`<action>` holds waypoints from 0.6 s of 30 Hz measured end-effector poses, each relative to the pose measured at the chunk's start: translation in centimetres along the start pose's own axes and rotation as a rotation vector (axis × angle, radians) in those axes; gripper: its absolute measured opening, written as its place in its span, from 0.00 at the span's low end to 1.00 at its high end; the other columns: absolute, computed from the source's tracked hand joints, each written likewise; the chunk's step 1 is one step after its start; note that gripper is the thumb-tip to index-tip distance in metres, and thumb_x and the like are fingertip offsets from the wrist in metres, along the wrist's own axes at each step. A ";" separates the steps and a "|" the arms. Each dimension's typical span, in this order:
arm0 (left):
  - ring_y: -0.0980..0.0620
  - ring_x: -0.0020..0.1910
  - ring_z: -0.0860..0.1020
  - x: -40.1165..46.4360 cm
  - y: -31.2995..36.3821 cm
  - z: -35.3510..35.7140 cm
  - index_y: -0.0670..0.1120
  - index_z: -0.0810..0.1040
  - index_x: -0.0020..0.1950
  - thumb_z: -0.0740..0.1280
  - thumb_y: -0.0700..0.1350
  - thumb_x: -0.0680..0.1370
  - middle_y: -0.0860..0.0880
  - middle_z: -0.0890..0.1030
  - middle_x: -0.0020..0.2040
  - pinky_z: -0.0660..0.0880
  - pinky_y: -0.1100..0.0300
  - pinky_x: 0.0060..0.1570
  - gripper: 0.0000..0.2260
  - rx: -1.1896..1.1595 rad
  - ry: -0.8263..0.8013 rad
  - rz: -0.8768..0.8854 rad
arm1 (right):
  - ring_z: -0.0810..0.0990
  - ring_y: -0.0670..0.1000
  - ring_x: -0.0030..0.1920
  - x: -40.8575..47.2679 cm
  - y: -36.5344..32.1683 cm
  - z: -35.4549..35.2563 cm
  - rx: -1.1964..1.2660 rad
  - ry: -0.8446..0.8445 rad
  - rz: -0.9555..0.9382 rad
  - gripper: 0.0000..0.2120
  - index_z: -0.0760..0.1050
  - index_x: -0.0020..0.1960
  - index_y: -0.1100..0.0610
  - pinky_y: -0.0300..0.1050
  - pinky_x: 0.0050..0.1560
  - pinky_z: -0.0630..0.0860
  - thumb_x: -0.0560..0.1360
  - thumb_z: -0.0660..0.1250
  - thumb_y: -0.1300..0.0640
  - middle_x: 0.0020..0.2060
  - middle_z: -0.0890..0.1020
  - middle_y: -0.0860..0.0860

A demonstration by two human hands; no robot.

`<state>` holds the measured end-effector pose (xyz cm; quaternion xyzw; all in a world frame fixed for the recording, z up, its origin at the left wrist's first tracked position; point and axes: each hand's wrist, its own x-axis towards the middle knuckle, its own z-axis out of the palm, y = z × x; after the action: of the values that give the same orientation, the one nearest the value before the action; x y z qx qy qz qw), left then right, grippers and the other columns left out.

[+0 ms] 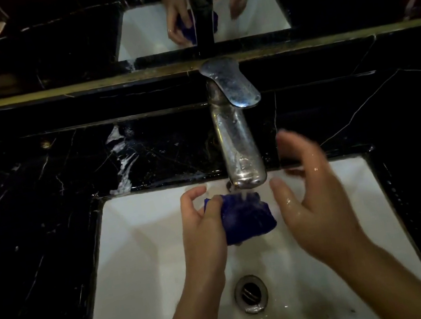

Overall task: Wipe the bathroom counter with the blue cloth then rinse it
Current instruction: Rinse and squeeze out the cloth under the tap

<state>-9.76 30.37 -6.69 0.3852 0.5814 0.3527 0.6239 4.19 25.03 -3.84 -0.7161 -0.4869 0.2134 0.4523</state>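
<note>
My left hand [202, 224] grips the bunched blue cloth [246, 216] over the white sink [141, 254], right under the spout of the chrome faucet [237, 141]. Water runs from the spout onto the cloth. My right hand [310, 198] hovers just right of the cloth, wet, fingers spread and relaxed, blurred, holding nothing. The black marble counter [43, 201] surrounds the sink and shows white foamy streaks left of the faucet.
The sink drain [250, 293] lies near the front middle of the basin. A mirror [72, 37] behind the counter reflects both hands, the cloth and the faucet. A gold strip [53, 92] runs along the mirror's base.
</note>
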 end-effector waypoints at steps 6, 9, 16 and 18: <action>0.45 0.41 0.84 -0.8 0.9 0.2 0.55 0.74 0.59 0.61 0.46 0.82 0.43 0.85 0.46 0.77 0.57 0.28 0.08 -0.040 -0.010 -0.032 | 0.62 0.48 0.76 3.0 -5.3 -3.2 -0.155 0.041 -0.466 0.38 0.61 0.78 0.57 0.37 0.75 0.61 0.70 0.62 0.75 0.76 0.64 0.49; 0.45 0.39 0.84 -1.1 1.2 0.1 0.54 0.75 0.59 0.62 0.45 0.82 0.43 0.85 0.45 0.77 0.57 0.27 0.07 -0.060 -0.001 -0.048 | 0.64 0.51 0.76 3.5 -5.6 -3.3 -0.209 0.012 -0.530 0.35 0.64 0.77 0.61 0.42 0.76 0.62 0.70 0.61 0.74 0.76 0.66 0.53; 0.40 0.45 0.84 -1.0 1.7 -0.2 0.53 0.75 0.60 0.63 0.45 0.82 0.44 0.83 0.49 0.79 0.55 0.29 0.08 -0.078 0.018 -0.071 | 0.67 0.49 0.74 3.7 -4.5 -2.4 -0.199 -0.046 -0.505 0.30 0.68 0.75 0.61 0.37 0.74 0.62 0.73 0.55 0.68 0.74 0.70 0.52; 0.40 0.44 0.84 -1.0 1.7 -0.1 0.53 0.74 0.60 0.63 0.45 0.81 0.43 0.84 0.49 0.79 0.55 0.29 0.08 -0.078 0.018 -0.071 | 0.66 0.49 0.74 3.8 -4.2 -2.3 -0.170 -0.043 -0.506 0.31 0.67 0.75 0.61 0.39 0.74 0.64 0.72 0.55 0.69 0.74 0.69 0.52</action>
<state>-9.97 30.25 -4.68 0.3366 0.5859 0.3563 0.6453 5.47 27.92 1.38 -0.6024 -0.6760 0.0671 0.4191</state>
